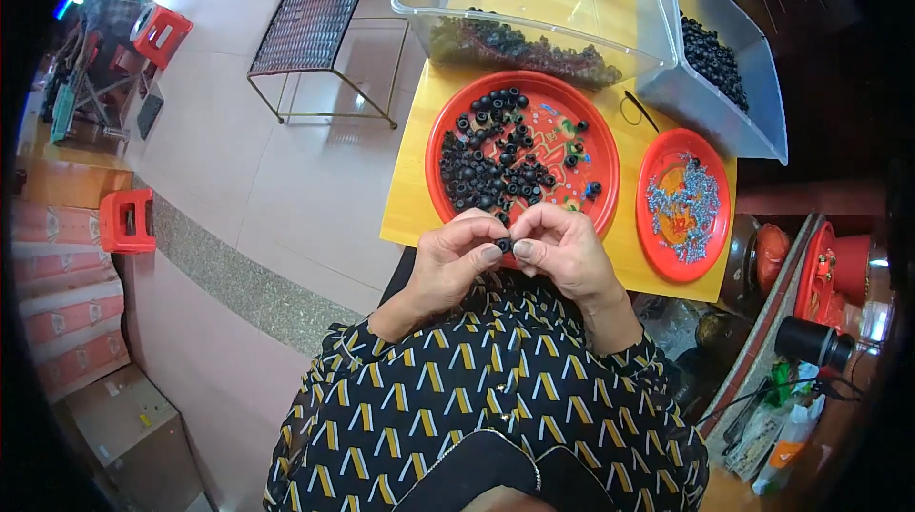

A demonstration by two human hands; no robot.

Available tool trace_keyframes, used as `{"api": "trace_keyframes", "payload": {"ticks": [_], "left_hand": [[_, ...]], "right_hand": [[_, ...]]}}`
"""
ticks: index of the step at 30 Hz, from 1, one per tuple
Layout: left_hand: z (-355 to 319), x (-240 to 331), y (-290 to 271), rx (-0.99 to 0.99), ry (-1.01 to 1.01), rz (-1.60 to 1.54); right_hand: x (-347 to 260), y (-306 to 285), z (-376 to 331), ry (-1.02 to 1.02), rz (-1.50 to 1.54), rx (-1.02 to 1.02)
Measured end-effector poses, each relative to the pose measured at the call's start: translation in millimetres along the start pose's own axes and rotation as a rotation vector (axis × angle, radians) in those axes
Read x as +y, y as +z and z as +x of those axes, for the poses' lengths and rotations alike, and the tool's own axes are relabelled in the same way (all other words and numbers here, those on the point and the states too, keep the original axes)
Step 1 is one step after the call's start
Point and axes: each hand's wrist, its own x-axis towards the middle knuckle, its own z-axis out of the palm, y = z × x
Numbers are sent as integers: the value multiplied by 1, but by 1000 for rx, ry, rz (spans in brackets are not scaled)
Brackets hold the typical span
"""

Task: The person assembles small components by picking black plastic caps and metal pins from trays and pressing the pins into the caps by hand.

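My left hand [456, 253] pinches a small black ring-shaped plastic part [503, 245] between thumb and fingertips, just over the near rim of a large red round tray [434, 164]. Close against that part, my right hand [564, 250] also has its thumb and fingers pressed together. Whatever sits between its fingertips is too small to make out. Many similar loose black parts [481, 174] are heaped on the tray's left side, with a few scattered on the right. A smaller red oval tray [721, 226] on the right holds tiny bluish-silver pieces [701, 207].
Two clear plastic boxes, one behind the tray [534, 2] and one at the right [753, 131], contain more black parts. A thin dark tool [642, 112] lies on the yellow table [405, 197]. Leftward stand a woven-top stool [315, 11] and a red plastic stool [127, 221].
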Motion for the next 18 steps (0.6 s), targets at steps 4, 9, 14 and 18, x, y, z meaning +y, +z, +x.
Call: {"api": "trace_keyframes", "payload": {"ticks": [4, 9, 14, 18], "left_hand": [[5, 0, 4, -28, 275, 322], [4, -1, 8, -40, 355, 331], [3, 3, 18, -47, 413, 344], [6, 2, 19, -83, 501, 369]], "right_hand": [[14, -8, 0, 151, 428, -168], [21, -7, -7, 124, 523, -266], [23, -6, -12, 79, 448, -234], [29, -7, -11, 34, 469, -256]]}}
